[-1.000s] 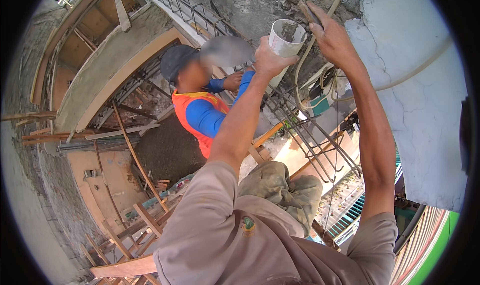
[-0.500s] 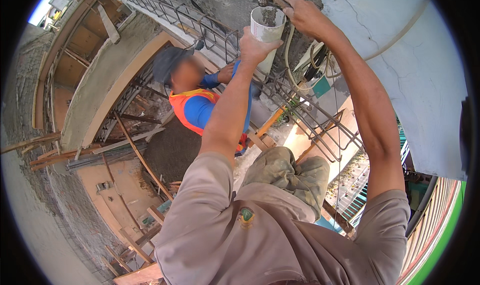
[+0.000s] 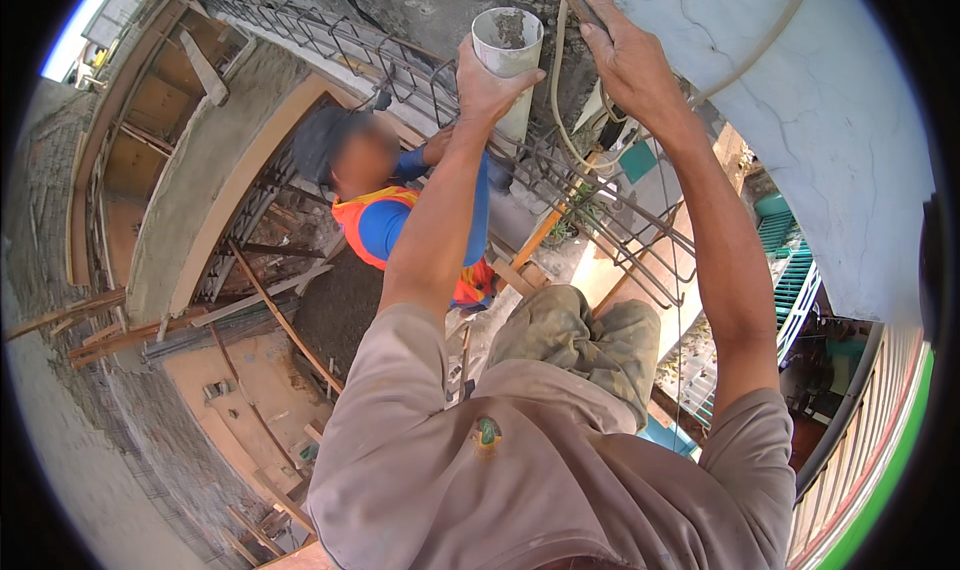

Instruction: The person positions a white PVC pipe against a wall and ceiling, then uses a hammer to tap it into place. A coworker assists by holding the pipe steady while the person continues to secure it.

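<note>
My left hand [image 3: 486, 88] is wrapped round a white plastic pipe [image 3: 516, 62] in front of the rough wall. The pipe's open end faces up, and grey mortar-like stuff shows inside it. Up and to the right, my right hand [image 3: 634, 68] is closed on a narrow grey-brown tool [image 3: 584, 0], held against the wall's upper part. The tool's far end is cut off by the picture's top edge, so its kind is unclear. A pale hose [image 3: 556, 110] loops down between the pipe and my right hand.
Below left, a co-worker in an orange vest [image 3: 362, 216] is close to my left forearm. A rebar cage [image 3: 400, 75] runs along the wall and continues under my arms [image 3: 625, 232]. Wooden boards [image 3: 290, 320] and curved formwork [image 3: 245, 175] fill the left side. A cracked white wall [image 3: 800, 140] stands right.
The view has shifted slightly, so the pipe and both hands appear farther left. My right hand has straightened somewhat along the tool. My left hand keeps its grip on the pipe.
</note>
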Tool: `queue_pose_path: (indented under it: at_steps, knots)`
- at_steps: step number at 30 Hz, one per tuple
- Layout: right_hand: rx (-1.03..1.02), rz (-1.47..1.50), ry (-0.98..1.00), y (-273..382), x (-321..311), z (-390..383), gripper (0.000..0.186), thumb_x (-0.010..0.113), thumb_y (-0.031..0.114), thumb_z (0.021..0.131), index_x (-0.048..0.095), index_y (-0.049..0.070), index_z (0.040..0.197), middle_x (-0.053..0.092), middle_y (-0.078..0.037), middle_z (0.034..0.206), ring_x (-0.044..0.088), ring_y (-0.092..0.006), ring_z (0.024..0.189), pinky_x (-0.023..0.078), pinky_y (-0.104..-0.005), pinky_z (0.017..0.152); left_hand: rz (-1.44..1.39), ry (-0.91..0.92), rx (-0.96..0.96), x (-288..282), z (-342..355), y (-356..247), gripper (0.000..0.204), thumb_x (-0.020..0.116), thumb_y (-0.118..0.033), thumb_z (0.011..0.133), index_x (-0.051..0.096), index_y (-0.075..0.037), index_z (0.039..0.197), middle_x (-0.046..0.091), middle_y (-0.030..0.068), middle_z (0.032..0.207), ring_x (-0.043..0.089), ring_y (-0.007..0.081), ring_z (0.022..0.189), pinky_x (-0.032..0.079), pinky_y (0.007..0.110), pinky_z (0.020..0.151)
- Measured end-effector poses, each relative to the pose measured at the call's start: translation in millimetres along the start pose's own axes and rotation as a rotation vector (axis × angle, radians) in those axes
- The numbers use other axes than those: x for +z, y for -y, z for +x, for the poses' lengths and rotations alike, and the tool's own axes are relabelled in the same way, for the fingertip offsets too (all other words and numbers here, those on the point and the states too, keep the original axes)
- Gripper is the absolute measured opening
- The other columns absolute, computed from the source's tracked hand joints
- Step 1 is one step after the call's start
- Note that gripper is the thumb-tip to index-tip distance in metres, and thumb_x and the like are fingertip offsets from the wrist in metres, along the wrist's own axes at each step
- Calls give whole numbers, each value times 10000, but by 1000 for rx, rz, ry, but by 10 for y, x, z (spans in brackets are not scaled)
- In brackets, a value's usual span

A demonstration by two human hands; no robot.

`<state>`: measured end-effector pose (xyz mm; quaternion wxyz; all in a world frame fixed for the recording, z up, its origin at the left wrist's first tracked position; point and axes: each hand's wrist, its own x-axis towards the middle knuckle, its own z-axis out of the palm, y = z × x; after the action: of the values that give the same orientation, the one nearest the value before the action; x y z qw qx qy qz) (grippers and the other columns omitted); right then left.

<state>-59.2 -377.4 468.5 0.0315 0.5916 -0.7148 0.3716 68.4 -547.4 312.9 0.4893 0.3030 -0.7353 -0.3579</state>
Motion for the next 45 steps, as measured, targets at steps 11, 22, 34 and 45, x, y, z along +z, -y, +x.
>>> queue_pose_path:
  at_steps: [11, 22, 34, 45]
  knots:
    - [49, 71, -122, 291, -15, -382, 516, 539, 191, 1050, 452, 155, 1558, 581, -206, 1461, 567, -421, 1324, 460, -425, 1095, 52, 79, -77, -68, 77, -37, 984, 1003, -418, 526, 514, 32, 1251, 726, 203, 1127, 722, 330, 1047, 566, 421, 927]
    - [135, 62, -25, 264, 147, -477, 517, 534, 198, 1053, 451, 194, 1564, 597, -248, 1422, 599, -432, 1282, 480, -446, 1056, 32, 75, -175, -62, 55, 2, 959, 1009, -409, 511, 553, 27, 1234, 742, 158, 1136, 726, 271, 1046, 568, 379, 925]
    - [38, 34, -60, 239, 38, -495, 544, 514, 192, 1046, 402, 232, 1577, 640, -316, 1265, 605, -517, 1145, 504, -517, 971, 55, 64, -76, -36, 63, 85, 979, 998, -482, 506, 546, 25, 1211, 734, 202, 1102, 733, 330, 1019, 579, 420, 899]
    - [94, 9, 117, 272, -42, -438, 535, 514, 194, 1048, 414, 219, 1573, 651, -299, 1210, 622, -507, 1090, 497, -522, 935, 89, 99, -122, -17, 77, 142, 973, 996, -472, 514, 549, 45, 1207, 735, 206, 1102, 724, 341, 1041, 569, 424, 916]
